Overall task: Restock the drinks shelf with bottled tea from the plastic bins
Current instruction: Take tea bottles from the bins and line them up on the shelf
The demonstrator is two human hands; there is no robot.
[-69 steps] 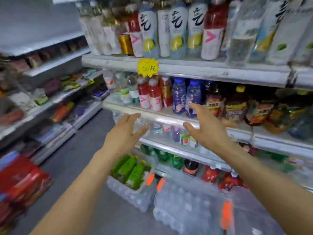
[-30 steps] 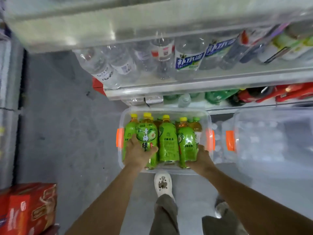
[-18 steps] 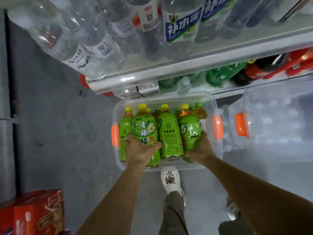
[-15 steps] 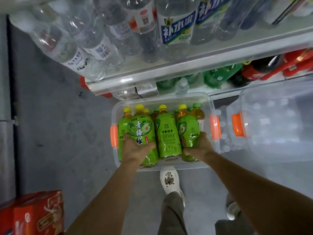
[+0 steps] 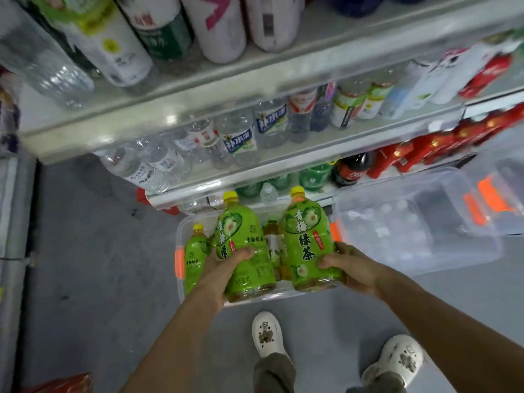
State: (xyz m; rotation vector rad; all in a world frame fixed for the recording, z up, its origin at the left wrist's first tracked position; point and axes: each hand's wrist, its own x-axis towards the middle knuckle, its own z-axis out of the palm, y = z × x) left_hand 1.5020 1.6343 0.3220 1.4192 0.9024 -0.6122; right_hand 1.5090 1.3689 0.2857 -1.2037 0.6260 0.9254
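A clear plastic bin [image 5: 181, 231] with orange latches stands on the floor under the drinks shelf. My left hand [image 5: 224, 268] grips a large green tea bottle [image 5: 243, 251] with a yellow cap, lifted above the bin. My right hand [image 5: 351, 268] grips a second green tea bottle [image 5: 306, 239], also raised. In the bin remain a smaller-looking green tea bottle [image 5: 194, 253] at the left and an amber tea bottle [image 5: 273, 239] between the two lifted ones.
A second clear bin [image 5: 419, 222] with orange latches sits to the right on the floor. Shelves [image 5: 255, 177] above hold water bottles, green soda, cola and red packs. My two white shoes stand on the grey floor. A red carton lies at the bottom left.
Both hands have lifted a green tea bottle each up out of the bin. The view has risen and tilted, showing more of the shelves.
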